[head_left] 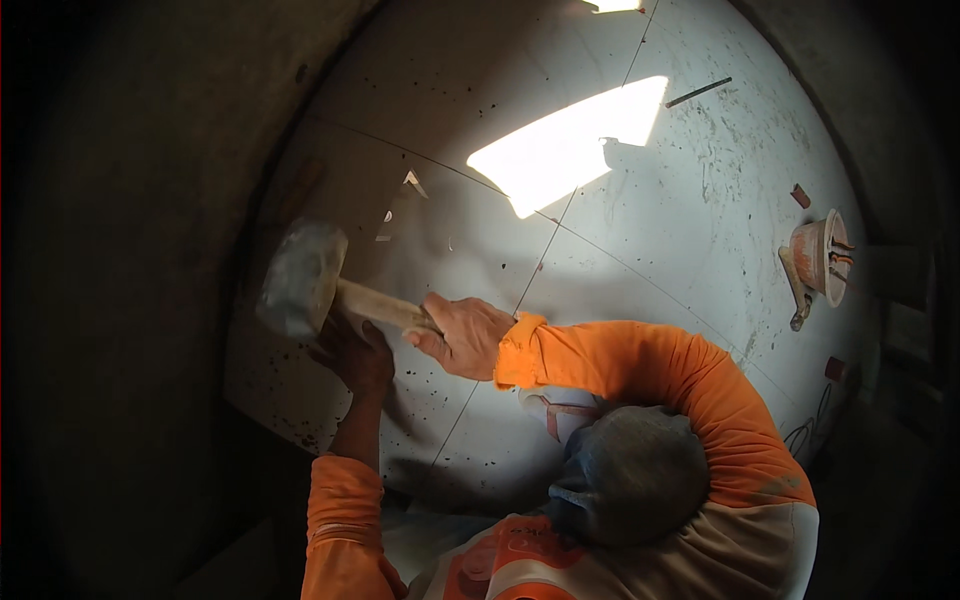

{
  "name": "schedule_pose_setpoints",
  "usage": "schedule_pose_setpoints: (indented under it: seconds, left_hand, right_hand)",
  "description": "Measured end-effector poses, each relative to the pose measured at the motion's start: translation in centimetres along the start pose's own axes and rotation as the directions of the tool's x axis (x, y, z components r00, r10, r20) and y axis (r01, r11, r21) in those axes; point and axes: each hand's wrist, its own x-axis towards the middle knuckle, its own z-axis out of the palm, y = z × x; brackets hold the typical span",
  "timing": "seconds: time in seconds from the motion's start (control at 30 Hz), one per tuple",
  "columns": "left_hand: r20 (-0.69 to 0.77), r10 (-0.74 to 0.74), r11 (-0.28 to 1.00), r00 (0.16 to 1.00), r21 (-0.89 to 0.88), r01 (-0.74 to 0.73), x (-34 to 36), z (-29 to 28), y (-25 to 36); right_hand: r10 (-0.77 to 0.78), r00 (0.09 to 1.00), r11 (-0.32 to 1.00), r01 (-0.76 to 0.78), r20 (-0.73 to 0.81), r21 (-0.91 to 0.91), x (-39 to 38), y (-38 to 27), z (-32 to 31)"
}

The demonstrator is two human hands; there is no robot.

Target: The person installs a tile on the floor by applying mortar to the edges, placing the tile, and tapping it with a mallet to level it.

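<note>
My right hand (466, 334) grips the pale wooden handle (385, 304) of a mallet, held sideways across the floor. Its bulky grey head (303, 280) is smeared by motion and lies to the left. Just under and behind that head, my left hand (358, 356) rests low over the large, light floor tiles (600, 290). The thumb stands apart from the fingers, and the mallet head hides part of them. I see nothing held in the left hand. Dark specks and crumbs lie on the tiles around it.
A pinkish bucket (812, 258) stands at the right, with a handled tool (796, 290) beside it. Farther off lies a dark stick (700, 92). Red pieces (801, 196) and a looped cord (800, 436) are along the right side. My knee (632, 475) is near; bare wall (150, 200) curves up left.
</note>
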Motion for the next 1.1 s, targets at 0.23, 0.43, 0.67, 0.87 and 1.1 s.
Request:
schedule_pose_setpoints:
  seconds: [0.23,0.43,0.67,0.87,1.1]
  left_hand:
    - [-0.133,0.049,0.999,0.99,-0.012,-0.051,-0.4,0.5,1.4]
    - [-0.101,0.024,1.0,0.995,0.01,-0.023,-0.1,0.3,1.4]
    - [-0.003,-0.02,0.996,1.0,0.084,0.02,0.1,1.3,-1.0]
    - [-0.124,0.036,0.999,0.992,-0.034,-0.041,-0.2,0.6,1.7]
    - [0.503,0.213,0.976,0.837,-0.064,-0.21,4.0,-0.6,0.3]
  right_hand:
    - [0.17,0.985,0.975,-0.165,0.024,-0.148,1.5,4.2,-2.6]
    - [-0.631,0.76,0.734,0.65,0.155,-0.199,-2.2,2.6,-0.2]
    - [-0.111,0.988,0.993,0.114,0.108,-0.027,-0.9,-0.5,-1.8]
    - [0.343,0.904,0.939,-0.334,0.254,-0.08,0.9,6.1,-4.0]
    - [-0.349,0.934,0.937,0.348,-0.079,-0.03,-5.8,4.8,-3.8]
